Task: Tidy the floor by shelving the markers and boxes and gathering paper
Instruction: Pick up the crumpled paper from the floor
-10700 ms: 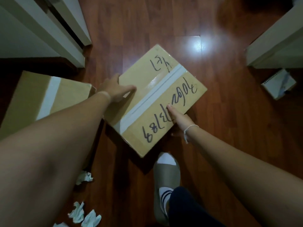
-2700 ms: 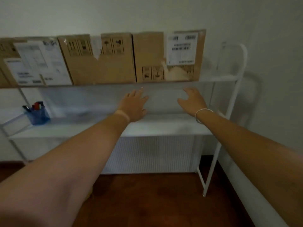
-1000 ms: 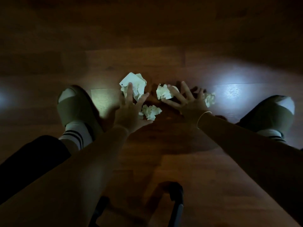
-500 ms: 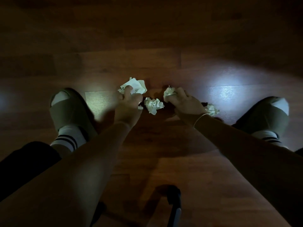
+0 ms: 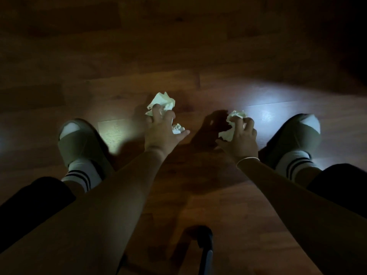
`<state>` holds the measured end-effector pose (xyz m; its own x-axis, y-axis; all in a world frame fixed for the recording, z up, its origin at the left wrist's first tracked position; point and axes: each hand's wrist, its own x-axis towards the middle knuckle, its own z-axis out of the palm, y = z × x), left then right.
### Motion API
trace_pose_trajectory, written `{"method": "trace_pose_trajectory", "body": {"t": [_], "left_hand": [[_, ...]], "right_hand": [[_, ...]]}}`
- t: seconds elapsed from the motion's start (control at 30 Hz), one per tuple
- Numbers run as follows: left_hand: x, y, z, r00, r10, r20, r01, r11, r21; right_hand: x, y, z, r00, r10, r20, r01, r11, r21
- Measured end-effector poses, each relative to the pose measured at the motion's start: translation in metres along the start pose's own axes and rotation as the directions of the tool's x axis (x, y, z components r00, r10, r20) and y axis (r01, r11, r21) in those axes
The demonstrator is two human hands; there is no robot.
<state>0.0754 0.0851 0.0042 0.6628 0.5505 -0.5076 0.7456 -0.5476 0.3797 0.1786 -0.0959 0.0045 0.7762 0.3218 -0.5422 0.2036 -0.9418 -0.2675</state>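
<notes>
On the dim wooden floor, my left hand [image 5: 161, 132] has its fingers curled over a large crumpled white paper ball [image 5: 162, 101], with a smaller paper ball [image 5: 177, 128] tucked by its thumb. My right hand [image 5: 239, 138] grips two crumpled paper balls: one [image 5: 236, 115] at the fingertips, another [image 5: 226, 134] under the palm near the thumb. Both hands are low, just above the floor between my feet. No boxes or markers are in view.
My left foot [image 5: 79, 141] and right foot [image 5: 294, 135], in olive slippers and striped socks, flank the hands. A dark object with a rounded end [image 5: 204, 241] lies on the floor at the bottom centre. The floor [image 5: 178, 46] beyond is dark.
Both hands have closed over the paper balls. The right hand shifted right and took up the ball near the right foot; the middle ball is now by the left thumb.
</notes>
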Motion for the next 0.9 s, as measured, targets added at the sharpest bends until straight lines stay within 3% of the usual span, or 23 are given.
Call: {"method": "trace_pose_trajectory", "body": {"t": [0.17, 0.47, 0.6, 0.7, 0.9], "left_hand": [[0.006, 0.009, 0.036, 0.996, 0.001, 0.085, -0.005, 0.999, 0.051], [0.017, 0.000, 0.035, 0.995, 0.019, 0.098, -0.020, 1.000, 0.009], [0.022, 0.004, -0.020, 0.999, -0.036, -0.005, 0.035, 0.998, -0.054], [0.029, 0.006, -0.080, 0.997, -0.001, -0.071, -0.004, 0.997, -0.075], [0.036, 0.005, -0.261, 0.951, 0.055, -0.304, -0.074, 0.996, -0.052]], "right_hand": [[0.004, 0.016, 0.027, 0.995, 0.099, -0.007, -0.098, 0.991, 0.093], [0.012, 0.002, 0.030, 0.996, 0.085, -0.034, -0.075, 0.971, 0.228], [0.016, -0.039, -0.008, 0.998, 0.037, -0.045, -0.025, 0.970, 0.241], [0.017, -0.085, -0.048, 0.994, -0.047, -0.097, 0.067, 0.975, 0.213], [0.000, -0.226, -0.141, 0.948, -0.226, -0.222, 0.278, 0.930, 0.239]]}}
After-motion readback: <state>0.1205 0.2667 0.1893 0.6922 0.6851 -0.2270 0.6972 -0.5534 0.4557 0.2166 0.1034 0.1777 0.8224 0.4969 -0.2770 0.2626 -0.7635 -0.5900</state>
